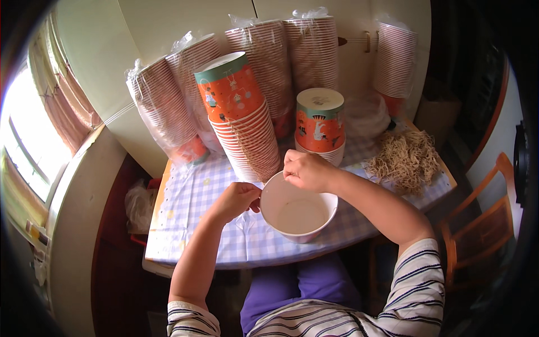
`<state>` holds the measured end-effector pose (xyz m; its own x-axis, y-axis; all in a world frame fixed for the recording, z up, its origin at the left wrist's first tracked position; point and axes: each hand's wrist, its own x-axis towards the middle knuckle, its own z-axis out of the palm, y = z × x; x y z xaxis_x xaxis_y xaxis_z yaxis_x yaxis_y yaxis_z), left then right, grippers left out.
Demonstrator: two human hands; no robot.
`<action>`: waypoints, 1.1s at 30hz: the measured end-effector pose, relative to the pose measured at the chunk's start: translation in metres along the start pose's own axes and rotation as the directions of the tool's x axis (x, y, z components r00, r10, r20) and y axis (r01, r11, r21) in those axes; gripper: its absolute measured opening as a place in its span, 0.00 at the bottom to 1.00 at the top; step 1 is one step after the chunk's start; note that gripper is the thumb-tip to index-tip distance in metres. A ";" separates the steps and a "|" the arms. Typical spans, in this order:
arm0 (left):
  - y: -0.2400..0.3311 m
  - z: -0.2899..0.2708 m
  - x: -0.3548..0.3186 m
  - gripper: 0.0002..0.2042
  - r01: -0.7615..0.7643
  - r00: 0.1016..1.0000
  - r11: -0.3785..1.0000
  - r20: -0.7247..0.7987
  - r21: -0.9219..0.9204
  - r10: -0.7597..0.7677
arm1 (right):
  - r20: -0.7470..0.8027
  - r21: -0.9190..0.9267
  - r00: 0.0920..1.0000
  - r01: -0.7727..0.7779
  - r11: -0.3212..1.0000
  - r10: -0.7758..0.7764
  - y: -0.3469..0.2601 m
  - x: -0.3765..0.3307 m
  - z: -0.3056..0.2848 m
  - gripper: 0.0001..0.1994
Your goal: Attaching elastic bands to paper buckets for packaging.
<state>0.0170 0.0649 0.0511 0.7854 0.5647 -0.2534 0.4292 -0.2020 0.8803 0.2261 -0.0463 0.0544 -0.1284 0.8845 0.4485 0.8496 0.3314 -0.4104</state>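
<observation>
A white-lined paper bucket (297,216) stands near the front of the table, its mouth tipped toward me. My right hand (307,170) is closed at the bucket's far rim, fingers bent over the edge. At the left side of the rim my left hand (238,200) is pinched shut, fingertips touching or very near the wall; what they hold is too small to make out. Just behind stands a leaning stack of orange-and-green paper buckets (230,87), upside down, with tan cords hanging along it. A shorter upside-down stack (320,121) stands to its right.
Several plastic-wrapped bucket stacks (163,106) line the back of the table against pale cabinets (185,17). A heap of tan twisted cords (405,160) lies at the right. Blue checked cloth (196,224) covers the table. A wooden chair (483,208) stands to the right, a curtained window (39,123) left.
</observation>
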 end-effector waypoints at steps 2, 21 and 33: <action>-0.008 0.001 -0.003 0.11 -0.097 0.995 0.994 -0.015 -0.050 0.096 | 0.011 0.035 1.000 0.000 0.999 -0.001 -0.014 0.002 0.007 0.04; -0.010 0.003 0.002 0.09 -0.193 0.975 0.972 -0.082 0.135 0.206 | 0.016 -0.087 0.992 -0.120 0.989 0.121 -0.033 0.010 0.034 0.06; -0.012 0.003 0.007 0.10 -0.206 0.973 0.963 -0.066 0.174 0.220 | -0.003 -0.145 0.989 -0.147 0.978 0.148 -0.027 0.012 0.046 0.05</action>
<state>0.0186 0.0692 0.0375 0.8294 0.5580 -0.0263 0.3291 -0.4500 0.8302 0.1782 -0.0296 0.0340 0.0005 0.9227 0.3855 0.9245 0.1465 -0.3520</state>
